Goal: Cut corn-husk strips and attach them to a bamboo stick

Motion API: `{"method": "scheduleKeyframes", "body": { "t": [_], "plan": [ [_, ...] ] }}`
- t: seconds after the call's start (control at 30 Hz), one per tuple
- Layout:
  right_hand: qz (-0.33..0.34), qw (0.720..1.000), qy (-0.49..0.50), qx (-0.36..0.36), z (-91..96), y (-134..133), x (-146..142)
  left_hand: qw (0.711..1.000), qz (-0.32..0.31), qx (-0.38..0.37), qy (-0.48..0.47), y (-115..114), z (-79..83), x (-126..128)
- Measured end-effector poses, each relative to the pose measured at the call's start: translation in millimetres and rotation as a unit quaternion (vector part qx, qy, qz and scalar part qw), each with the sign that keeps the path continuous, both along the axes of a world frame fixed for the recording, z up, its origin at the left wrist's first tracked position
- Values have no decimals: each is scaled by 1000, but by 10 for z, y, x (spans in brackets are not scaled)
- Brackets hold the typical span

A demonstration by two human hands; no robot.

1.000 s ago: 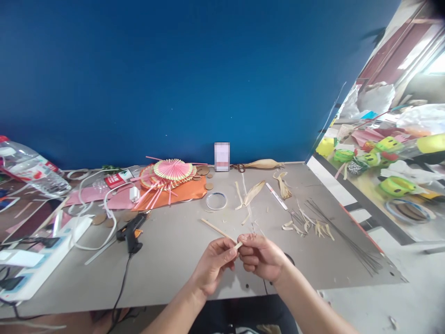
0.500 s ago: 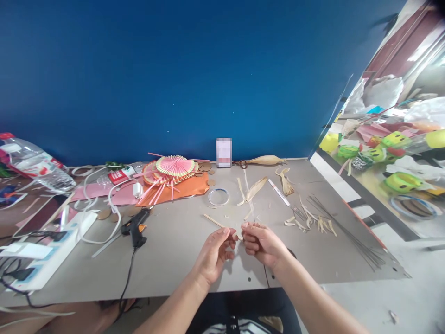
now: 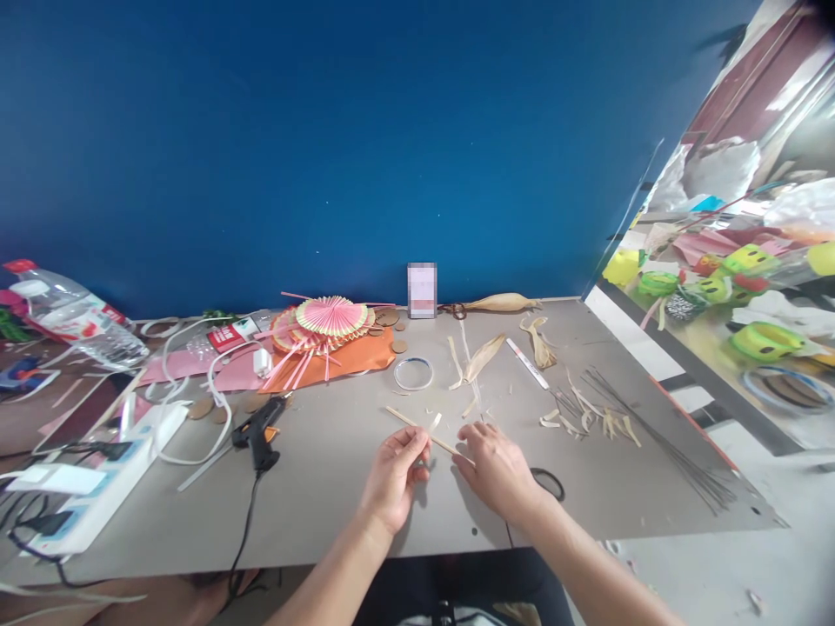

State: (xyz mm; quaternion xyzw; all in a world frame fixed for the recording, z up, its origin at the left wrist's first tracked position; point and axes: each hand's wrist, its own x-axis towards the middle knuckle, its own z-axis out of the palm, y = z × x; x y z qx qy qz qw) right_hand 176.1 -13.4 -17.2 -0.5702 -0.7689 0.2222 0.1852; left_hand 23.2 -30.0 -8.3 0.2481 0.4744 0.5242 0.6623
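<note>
My left hand (image 3: 399,474) is closed, thumb against fingers, on a small pale strip (image 3: 436,422) whose end sticks up past the fingertips. Behind the fingertips a thin straw-coloured stick (image 3: 400,416) lies slantwise on the table. Over its right end is my right hand (image 3: 496,465), palm down, thumb and fingers apart; whether it touches the stick I cannot tell. Just beyond it lies a dried husk piece (image 3: 484,358) with thin strips. A black loop (image 3: 549,483), perhaps scissor handles, shows beside my right wrist.
To the left are a glue gun (image 3: 257,435), a white power strip (image 3: 110,487) with cables, and pleated paper fans (image 3: 334,317). A tape roll (image 3: 413,360), a white pen (image 3: 527,363), husk scraps (image 3: 613,424) and thin wires (image 3: 671,448) lie beyond and to the right.
My right hand has moved away from my left and turned palm down over the stick, its fingers spreading. The left hand keeps its pinch, and the pale strip now shows above it.
</note>
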Motion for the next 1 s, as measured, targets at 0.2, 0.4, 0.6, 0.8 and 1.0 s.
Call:
{"method": "scheduleKeyframes", "body": {
  "t": [0.2, 0.4, 0.6, 0.8, 1.0],
  "plan": [
    [33, 990, -136, 33, -208, -52, -149, 1000, 6, -4, -20, -15, -60, -20],
    [-7, 989, 109, -97, -110, -6, -65, 999, 4, -30, -10, -34, -62, -25],
    [18, 950, 269, -155, 164, -68, -80, 1000, -2, -8, 26, -29, -72, 39],
    [23, 957, 259, -129, 214, -86, -144, 994, -32, 51, 88, -63, -77, 79],
    [-14, 924, 327, -197, 127, -57, -173, 989, -47, 81, 113, -104, -90, 71]
  ]
}}
